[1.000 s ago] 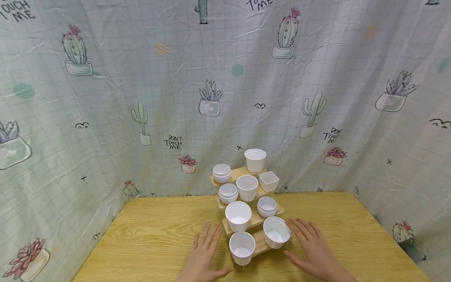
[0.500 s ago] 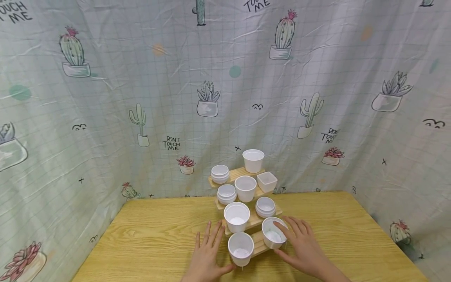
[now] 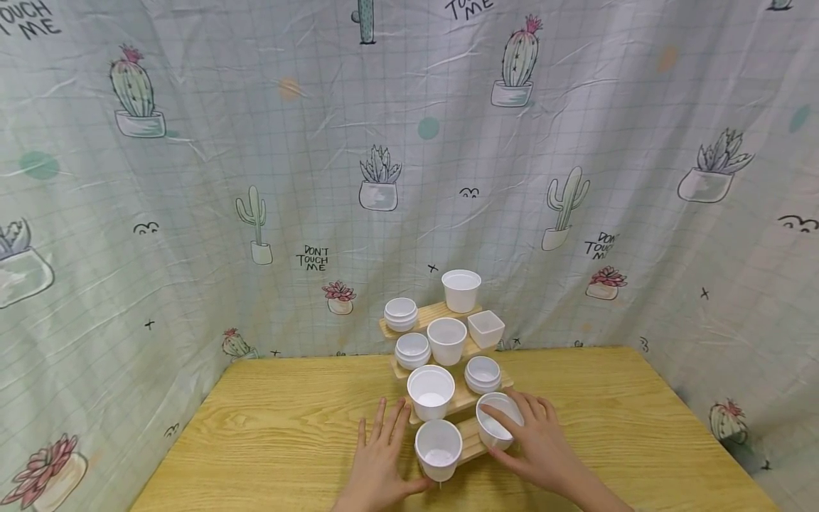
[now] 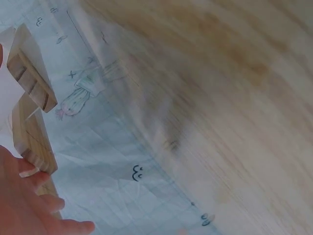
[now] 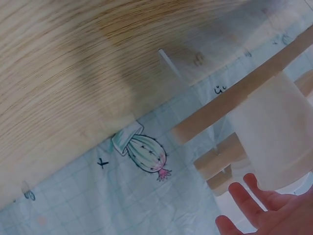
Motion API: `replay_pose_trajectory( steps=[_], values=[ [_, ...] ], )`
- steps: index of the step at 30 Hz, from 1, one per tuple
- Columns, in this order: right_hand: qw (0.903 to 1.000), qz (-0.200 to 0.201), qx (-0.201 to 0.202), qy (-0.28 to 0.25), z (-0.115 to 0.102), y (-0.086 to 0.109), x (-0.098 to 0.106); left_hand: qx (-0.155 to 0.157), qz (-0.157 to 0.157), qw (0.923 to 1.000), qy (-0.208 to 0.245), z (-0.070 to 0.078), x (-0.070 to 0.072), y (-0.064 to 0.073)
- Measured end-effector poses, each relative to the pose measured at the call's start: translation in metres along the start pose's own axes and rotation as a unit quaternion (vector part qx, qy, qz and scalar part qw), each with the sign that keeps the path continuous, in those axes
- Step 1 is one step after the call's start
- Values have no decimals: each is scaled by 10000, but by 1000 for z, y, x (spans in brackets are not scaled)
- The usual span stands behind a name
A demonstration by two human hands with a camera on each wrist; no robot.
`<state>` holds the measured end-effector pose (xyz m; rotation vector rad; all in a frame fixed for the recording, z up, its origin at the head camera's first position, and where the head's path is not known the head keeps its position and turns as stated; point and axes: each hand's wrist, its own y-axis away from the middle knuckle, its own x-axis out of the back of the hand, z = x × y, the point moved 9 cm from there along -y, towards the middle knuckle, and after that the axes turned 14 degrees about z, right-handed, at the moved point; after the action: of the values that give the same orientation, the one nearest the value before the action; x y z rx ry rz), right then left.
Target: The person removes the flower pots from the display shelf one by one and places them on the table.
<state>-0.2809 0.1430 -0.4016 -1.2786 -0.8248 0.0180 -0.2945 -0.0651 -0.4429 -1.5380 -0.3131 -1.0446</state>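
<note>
A stepped wooden stand [image 3: 472, 442] bears white plastic pots on several tiers. My right hand [image 3: 536, 446] is at the right-hand pot [image 3: 495, 439] on the lowest tier. Its index finger crosses above the pot's opening, and the thumb lies near its front wall. In the right wrist view, loosely extended fingers [image 5: 247, 203] show close to that pot's rim; the thumb is hidden there. My left hand [image 3: 379, 459] stays spread at the stand's left side, its thumb near the left front pot [image 3: 439, 449]. In the left wrist view, its fingers lie against the stand's wooden end [image 4: 35, 142].
Higher tiers carry a square pot [image 3: 486, 329], a ribbed round pot [image 3: 483, 375] and a tall pot [image 3: 461, 291]. The stand rests on a wood-grain table [image 3: 281, 427]. A cactus-print curtain [image 3: 307, 142] encloses the table's back and sides.
My right hand has moved left from beside the right front pot, bringing its index finger over the opening. My left hand has shifted slightly toward the stand. The pots keep their places.
</note>
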Motion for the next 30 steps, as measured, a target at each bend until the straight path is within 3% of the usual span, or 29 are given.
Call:
replay_pose_trajectory(
  steps=[12, 22, 30],
  values=[
    [10000, 17, 9, 71, 0, -3, -3, -41, 283, 9996, 3, 4, 5, -1],
    [10000, 47, 5, 19, 0, -3, -1, 9, 128, 9999, 47, 4, 4, -1],
    [9999, 107, 82, 31, 0, -3, 4, -75, 314, 9995, 2, 5, 8, -1]
  ],
)
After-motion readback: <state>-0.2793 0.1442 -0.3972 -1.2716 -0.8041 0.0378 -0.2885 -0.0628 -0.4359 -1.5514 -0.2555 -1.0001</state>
